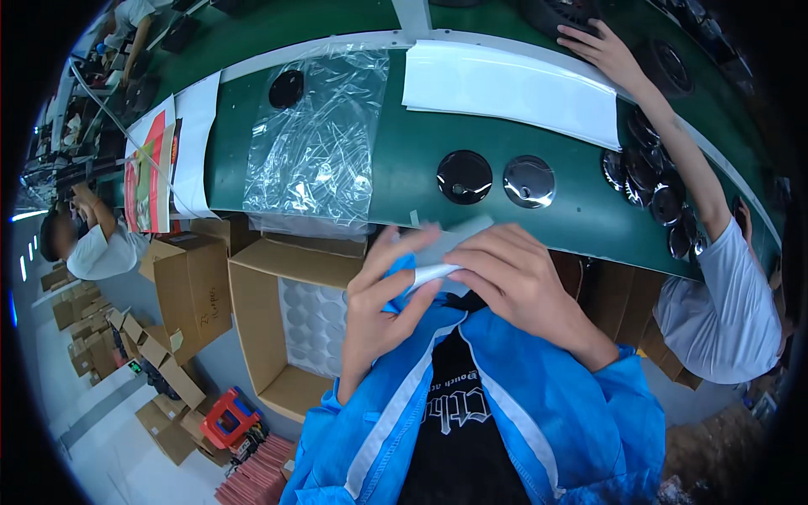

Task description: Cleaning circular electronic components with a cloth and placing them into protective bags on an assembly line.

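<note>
My left hand [383,295] and my right hand [513,273] meet close to my chest, just below the edge of the green belt [404,181]. Together they pinch a small white flat strip [438,271], blurred by motion. Both thumbs and forefingers are closed on it. On the belt just beyond my hands lie a black glossy disc [464,177] and a silvery round disc [528,181]. Left of those lies a clear plastic bag [320,143] with another black disc [286,88] near its top.
A stack of white sheets [513,84] lies on the belt's far side. Another person at the right reaches an arm [673,126] across several dark discs [656,189]. An open cardboard box [295,320] with white trays stands left of my lap. More boxes and a red stool [227,417] sit lower left.
</note>
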